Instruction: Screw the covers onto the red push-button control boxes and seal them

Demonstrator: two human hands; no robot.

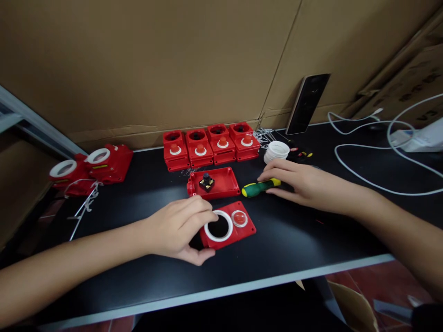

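My left hand is closed around the left end of a red plastic cover, thumb at its near edge and fingers over the top. The cover has a white ring around a round dark hole and a clear-rimmed red lens. My right hand grips a screwdriver with a green and yellow handle, lying at the table's surface; its shaft is hidden by the hand. Just behind the cover, an open red box base holds a small black switch.
Several assembled red boxes stand in a row at the back. A stack of white rings and loose screws sit right of them. Two red housings lie at left. A phone leans on the cardboard; a white cable loops at right.
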